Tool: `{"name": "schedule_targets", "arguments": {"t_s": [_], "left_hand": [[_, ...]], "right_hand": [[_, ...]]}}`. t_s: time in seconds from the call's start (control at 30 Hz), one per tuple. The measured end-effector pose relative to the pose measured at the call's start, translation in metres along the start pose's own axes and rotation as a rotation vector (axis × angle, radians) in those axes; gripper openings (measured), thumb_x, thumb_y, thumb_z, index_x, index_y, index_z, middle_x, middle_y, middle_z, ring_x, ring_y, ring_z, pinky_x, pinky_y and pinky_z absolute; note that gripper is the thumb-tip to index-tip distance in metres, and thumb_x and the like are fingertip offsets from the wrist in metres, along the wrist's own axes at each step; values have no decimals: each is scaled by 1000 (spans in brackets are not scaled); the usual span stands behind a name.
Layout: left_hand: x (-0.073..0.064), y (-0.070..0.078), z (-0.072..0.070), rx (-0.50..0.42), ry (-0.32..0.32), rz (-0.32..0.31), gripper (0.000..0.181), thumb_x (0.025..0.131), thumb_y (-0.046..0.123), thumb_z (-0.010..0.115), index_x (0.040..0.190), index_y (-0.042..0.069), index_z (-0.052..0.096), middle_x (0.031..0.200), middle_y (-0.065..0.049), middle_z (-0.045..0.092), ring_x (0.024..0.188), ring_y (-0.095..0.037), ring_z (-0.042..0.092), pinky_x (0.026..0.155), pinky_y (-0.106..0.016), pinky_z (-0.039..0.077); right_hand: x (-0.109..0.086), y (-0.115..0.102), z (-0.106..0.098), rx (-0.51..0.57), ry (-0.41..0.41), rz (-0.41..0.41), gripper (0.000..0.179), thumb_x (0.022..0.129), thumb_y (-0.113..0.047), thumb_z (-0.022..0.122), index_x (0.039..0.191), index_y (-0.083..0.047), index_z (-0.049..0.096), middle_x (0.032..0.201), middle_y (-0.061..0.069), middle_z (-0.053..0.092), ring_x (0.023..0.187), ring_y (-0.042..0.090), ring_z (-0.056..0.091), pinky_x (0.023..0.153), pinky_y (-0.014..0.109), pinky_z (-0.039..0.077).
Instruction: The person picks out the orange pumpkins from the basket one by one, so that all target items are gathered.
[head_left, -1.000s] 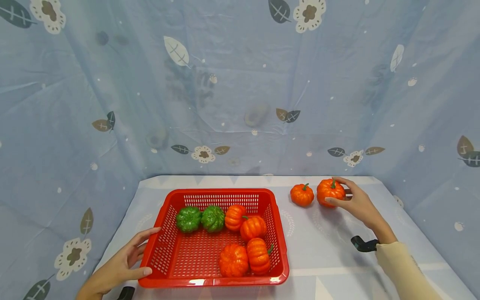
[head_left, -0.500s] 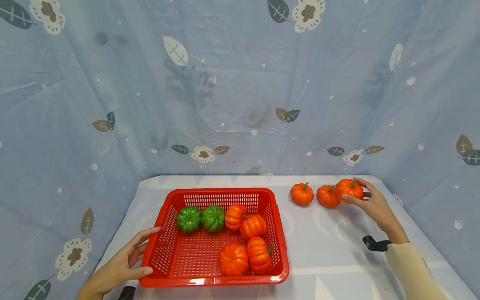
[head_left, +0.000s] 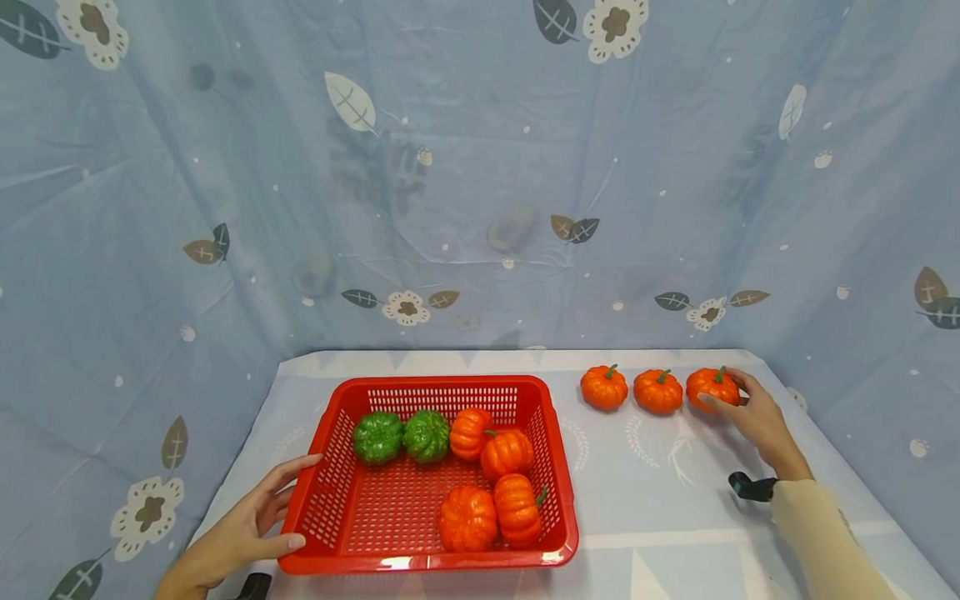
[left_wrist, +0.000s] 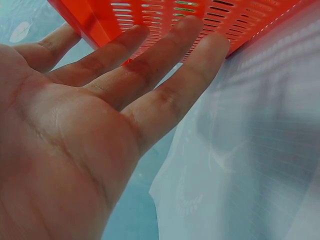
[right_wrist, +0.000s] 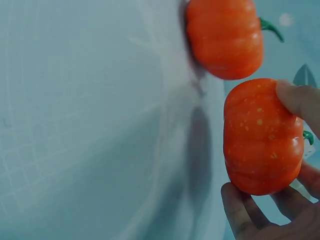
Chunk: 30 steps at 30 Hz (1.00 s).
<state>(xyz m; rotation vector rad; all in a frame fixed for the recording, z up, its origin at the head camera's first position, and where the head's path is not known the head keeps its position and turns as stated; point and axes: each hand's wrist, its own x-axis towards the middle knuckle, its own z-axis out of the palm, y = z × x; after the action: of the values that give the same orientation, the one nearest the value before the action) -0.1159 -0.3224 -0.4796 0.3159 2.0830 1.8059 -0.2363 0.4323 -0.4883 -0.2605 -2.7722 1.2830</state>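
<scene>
At the far right of the table, my right hand (head_left: 761,421) holds a small orange pumpkin (head_left: 711,390) with a green stem. Thumb and fingers lie on opposite sides of this pumpkin (right_wrist: 262,137) in the right wrist view. Two more orange pumpkins stand to its left in a row, the middle pumpkin (head_left: 657,392) and the end pumpkin (head_left: 603,388). My left hand (head_left: 243,525) touches the left side of a red plastic basket (head_left: 427,564), its fingers extended. The left wrist view shows those fingers (left_wrist: 175,97) against the basket's slotted wall (left_wrist: 240,20).
Inside the basket sit two green pumpkins (head_left: 402,437) and several orange ones, such as the front orange pumpkin (head_left: 467,520). A pale patterned cloth (head_left: 630,500) covers the table. Blue printed curtains (head_left: 465,167) enclose the back and both sides.
My right hand has carried its pumpkin rightward past the middle one and lowered it to the right end of the row. The left hand and basket have stayed put.
</scene>
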Motion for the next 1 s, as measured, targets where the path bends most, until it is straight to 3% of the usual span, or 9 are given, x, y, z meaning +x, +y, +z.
{"name": "schedule_targets", "arguments": {"t_s": [0.17,0.43,0.63,0.83,1.0], "left_hand": [[0,0,1,-3,7,-19,82,95,6,68,161,18,21,157,-9,22,123,-15,58,92,-46,58],[-1,0,1,-13,-4,-3,81,96,4,66,162,19,20,155,0,28,124,-15,58,92,-47,58],[-1,-1,1,-22,-8,3,81,96,4,66,162,20,21,155,1,29,125,-16,58,92,-48,58],[-1,-2,1,-31,-15,11,82,96,3,66,162,19,20,155,1,29,125,-17,58,92,-48,58],[-2,-2,1,-28,-13,14,82,96,2,66,162,19,20,154,2,29,125,-16,58,92,-48,58]], "right_hand": [[6,11,3,-17,7,42,103,96,-58,65,161,4,14,160,38,17,139,60,24,108,76,28],[11,14,9,-30,26,136,106,95,-62,63,162,3,11,161,38,13,142,60,20,111,74,26],[13,12,11,-42,24,162,103,98,-59,61,162,3,9,160,39,11,143,61,19,111,74,26],[12,4,10,-105,96,98,94,100,-52,61,160,4,16,157,41,19,140,62,24,107,76,29],[6,-22,9,-152,178,4,78,102,-38,63,157,6,28,153,41,29,136,61,30,105,76,33]]}}
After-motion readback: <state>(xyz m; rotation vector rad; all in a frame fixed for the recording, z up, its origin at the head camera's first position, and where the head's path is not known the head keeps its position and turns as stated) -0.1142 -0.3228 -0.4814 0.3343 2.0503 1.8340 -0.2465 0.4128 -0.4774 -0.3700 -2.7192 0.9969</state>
